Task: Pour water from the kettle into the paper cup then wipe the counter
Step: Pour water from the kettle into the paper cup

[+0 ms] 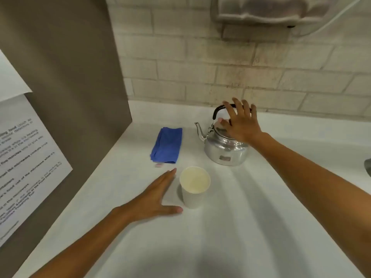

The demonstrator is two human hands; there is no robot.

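Reaching across a white counter (230,227), a person's right hand (242,123) hovers over a metal kettle (224,149), fingers (228,110) spread open above its black handle (217,111) and lid, with nothing gripped. Whether the palm touches the lid cannot be told. The kettle stands upright near the back of the counter, close to a pale brick wall (200,63), with its spout (198,130) pointing left.

The left hand (154,195) lies open and flat, low over the counter, just beside a paper cup (193,187). Its fingers are straight and together, and its thumb (173,209) stretches toward the base of the cup; neither is closed on it. The cup stands upright in front of the kettle, apart from it, and its pale inside looks empty, though the blur leaves that uncertain.

A folded blue cloth (167,145) lies flat on the counter to the left of the kettle and behind the cup, touching neither.

A brown panel (70,77) rises at the left edge of the counter, with a printed notice (24,157) taped to it; the text is too blurred to read. A white fixture (271,11) hangs on the wall above the kettle.
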